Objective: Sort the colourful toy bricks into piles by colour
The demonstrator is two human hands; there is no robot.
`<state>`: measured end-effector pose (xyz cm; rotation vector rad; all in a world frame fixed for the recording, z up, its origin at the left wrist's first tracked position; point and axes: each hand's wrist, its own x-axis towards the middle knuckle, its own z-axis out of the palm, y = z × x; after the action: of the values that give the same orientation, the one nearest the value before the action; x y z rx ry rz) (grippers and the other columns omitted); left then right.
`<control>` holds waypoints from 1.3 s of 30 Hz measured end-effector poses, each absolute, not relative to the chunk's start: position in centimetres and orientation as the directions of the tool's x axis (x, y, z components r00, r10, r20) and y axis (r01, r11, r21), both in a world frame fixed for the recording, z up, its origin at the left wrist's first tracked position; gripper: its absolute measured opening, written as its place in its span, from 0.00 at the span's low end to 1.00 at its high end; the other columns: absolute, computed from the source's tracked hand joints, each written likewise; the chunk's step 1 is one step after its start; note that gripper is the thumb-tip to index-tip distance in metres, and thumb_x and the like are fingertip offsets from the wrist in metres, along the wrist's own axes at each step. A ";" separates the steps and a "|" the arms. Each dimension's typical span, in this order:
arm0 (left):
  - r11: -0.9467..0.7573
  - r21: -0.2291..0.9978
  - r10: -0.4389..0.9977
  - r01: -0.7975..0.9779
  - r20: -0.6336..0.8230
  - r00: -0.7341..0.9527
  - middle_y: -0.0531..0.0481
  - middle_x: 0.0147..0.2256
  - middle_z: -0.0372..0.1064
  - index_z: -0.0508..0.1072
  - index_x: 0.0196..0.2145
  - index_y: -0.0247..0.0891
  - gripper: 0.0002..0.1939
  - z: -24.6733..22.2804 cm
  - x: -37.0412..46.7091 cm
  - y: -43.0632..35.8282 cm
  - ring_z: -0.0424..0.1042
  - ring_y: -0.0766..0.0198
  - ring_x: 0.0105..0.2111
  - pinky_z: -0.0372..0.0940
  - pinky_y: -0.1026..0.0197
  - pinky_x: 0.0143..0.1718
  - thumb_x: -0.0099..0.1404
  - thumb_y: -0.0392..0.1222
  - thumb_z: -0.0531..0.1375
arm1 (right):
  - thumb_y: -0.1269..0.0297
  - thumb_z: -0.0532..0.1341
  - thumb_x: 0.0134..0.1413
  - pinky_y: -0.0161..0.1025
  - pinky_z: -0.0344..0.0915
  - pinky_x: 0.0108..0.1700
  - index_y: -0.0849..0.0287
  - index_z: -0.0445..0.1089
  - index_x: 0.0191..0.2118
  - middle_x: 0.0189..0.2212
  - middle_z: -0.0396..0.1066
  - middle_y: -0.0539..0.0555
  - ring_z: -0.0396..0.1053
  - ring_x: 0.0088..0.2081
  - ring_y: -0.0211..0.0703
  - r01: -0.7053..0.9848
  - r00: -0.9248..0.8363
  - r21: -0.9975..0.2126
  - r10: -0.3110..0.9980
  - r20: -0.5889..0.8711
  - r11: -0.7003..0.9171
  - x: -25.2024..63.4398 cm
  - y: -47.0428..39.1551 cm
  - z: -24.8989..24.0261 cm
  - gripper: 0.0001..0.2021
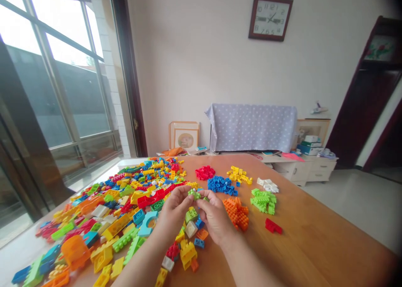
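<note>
Light green toy building bricks (194,194) are pinched between my two hands, over the middle of the table. My left hand (176,205) grips them from the left with thumb and fingers closed. From the other side, my right hand (215,213) holds them too, its fingertips almost touching the left ones. How many bricks are joined there is too small to tell. Just below the hands lie a lime green brick (191,214), a white brick (191,229) and a yellow brick (188,253). A blue brick pile (222,185) and an orange brick pile (236,213) sit beside my right hand.
A big mixed heap of bricks (119,203) covers the left of the wooden table (301,237). Small piles in red (205,172), yellow (239,175), white (268,185) and light green (263,201) lie to the right, near a single red piece (273,226).
</note>
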<state>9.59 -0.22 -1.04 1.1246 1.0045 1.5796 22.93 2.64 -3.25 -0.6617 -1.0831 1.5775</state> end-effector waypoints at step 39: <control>-0.321 0.713 0.845 0.623 0.513 -0.152 0.49 0.43 0.81 0.79 0.46 0.43 0.22 0.2 7.4 -1.7 0.80 0.57 0.43 0.74 0.63 0.40 0.65 0.61 0.61 | 0.53 0.64 0.51 0.36 0.66 0.33 0.52 0.70 0.49 0.41 0.77 0.53 0.74 0.37 0.46 0.505 0.514 -0.855 0.836 0.189 -0.118 46.0 11.7 -7.2 0.20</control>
<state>7.42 -1.75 0.18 1.8845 1.6804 1.4648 45.95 11.71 -7.23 -1.7759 -1.1265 0.4228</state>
